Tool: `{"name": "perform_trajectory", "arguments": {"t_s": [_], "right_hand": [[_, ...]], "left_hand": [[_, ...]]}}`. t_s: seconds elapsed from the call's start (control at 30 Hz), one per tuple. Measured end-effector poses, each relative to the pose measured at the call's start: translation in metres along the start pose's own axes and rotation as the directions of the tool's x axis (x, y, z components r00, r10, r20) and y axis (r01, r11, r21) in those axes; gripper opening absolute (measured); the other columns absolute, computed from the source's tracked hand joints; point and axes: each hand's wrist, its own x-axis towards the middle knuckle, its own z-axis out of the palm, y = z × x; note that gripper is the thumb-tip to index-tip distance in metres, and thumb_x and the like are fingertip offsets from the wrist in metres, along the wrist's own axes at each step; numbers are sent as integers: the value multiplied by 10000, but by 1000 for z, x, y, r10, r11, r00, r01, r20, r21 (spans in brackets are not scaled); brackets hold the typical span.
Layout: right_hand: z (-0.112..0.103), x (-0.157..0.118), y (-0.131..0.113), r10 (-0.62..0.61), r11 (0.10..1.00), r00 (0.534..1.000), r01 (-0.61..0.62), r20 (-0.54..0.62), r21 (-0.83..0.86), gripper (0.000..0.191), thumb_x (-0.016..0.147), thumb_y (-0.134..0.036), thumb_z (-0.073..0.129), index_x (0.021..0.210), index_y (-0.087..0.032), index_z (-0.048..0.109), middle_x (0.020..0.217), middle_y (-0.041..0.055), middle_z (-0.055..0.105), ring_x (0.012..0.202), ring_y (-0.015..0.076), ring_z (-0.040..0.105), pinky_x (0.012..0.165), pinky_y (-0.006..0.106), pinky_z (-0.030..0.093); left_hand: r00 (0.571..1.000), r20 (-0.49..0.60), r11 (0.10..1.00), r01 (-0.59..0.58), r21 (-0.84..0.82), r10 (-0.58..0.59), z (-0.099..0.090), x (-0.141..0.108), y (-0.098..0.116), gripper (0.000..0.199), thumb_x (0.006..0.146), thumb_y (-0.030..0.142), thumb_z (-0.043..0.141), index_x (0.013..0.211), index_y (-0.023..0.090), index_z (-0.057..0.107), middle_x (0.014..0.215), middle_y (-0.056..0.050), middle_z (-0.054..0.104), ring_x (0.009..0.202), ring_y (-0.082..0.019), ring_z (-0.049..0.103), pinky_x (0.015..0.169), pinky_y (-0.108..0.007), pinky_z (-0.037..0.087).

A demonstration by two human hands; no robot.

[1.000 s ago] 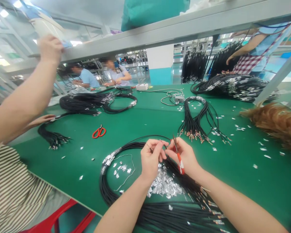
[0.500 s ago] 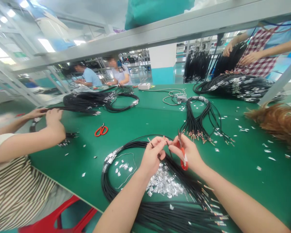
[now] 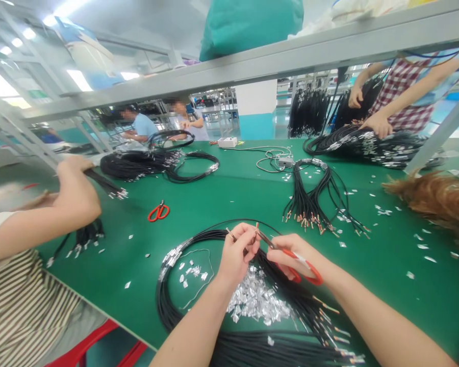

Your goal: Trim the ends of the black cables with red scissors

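Observation:
My left hand point(image 3: 239, 247) pinches a thin black cable whose stripped, copper-coloured end points up between the fingertips. Red-handled scissors point(image 3: 304, 266) are gripped in my right hand point(image 3: 290, 252), with their dark blades reaching to the cable end at my left fingertips. Below both hands lies a large coil of black cables point(image 3: 164, 290), bound with silvery bands, its stripped ends fanned out at the lower right. A pile of silvery foil scraps point(image 3: 258, 298) rests inside the coil.
Other red scissors point(image 3: 158, 211) lie on the green table point(image 3: 222, 196). A smaller cable bundle point(image 3: 309, 199) sits right of centre. At the left, a co-worker's arm point(image 3: 61, 209) reaches over cables. Brown hair point(image 3: 436, 201) shows at the right; a shelf beam point(image 3: 237, 69) crosses above.
The scissors in my right hand have swung from upright to pointing left, their blades now at the cable end. The left co-worker's hands and cables have moved; the far-right person's hand has lowered onto cables.

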Motion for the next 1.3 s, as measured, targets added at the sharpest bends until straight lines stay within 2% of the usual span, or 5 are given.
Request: {"name": "perform_trajectory", "arguments": {"t_s": [0.53, 0.87, 1.07, 1.17, 1.3], "right_hand": [[0, -1, 1, -48, 982, 998, 42, 30, 183, 253, 773, -362, 512, 631, -153, 513, 308, -95, 389, 246, 43, 320, 282, 147, 265], [-3, -4, -2, -344, 937, 872, 345, -349, -62, 232, 739, -288, 608, 875, -215, 436, 733, 0, 594, 604, 135, 585, 612, 284, 472], [-16, -20, -16, -380, 895, 876, 268, -297, -356, 93, 770, -221, 518, 794, -211, 429, 621, -33, 520, 560, 114, 511, 535, 224, 398], [-44, -34, -18, -218, 745, 967, 80, -129, -663, 96, 743, -128, 457, 687, -206, 458, 530, -45, 495, 475, 99, 443, 457, 203, 304], [-62, -45, -21, -277, 600, 884, -147, -376, -786, 51, 727, -186, 518, 767, -219, 523, 515, -29, 519, 459, 129, 464, 460, 230, 316]], "left_hand": [[999, -27, 997, -38, 63, 40, 1, -1, -1, 206, 690, 247, 582, 555, 136, 473, 551, 30, 481, 377, -13, 303, 366, -167, 119], [960, 262, 961, 23, 275, -98, 5, -6, -9, 189, 718, 284, 584, 612, 132, 547, 504, -21, 562, 360, -35, 335, 378, -206, 152], [964, 258, 994, 31, 104, -57, -2, 3, -12, 174, 683, 276, 644, 677, 127, 555, 789, -57, 604, 391, -10, 340, 357, -187, 170], [962, 273, 994, 3, -105, 26, -9, 10, -12, 232, 603, 286, 713, 694, 144, 553, 736, -16, 542, 415, -16, 336, 345, -169, 162], [944, 327, 982, 15, -186, 48, -9, 11, -13, 265, 542, 245, 754, 690, 149, 556, 655, 18, 466, 444, -23, 314, 369, -172, 171]]}}
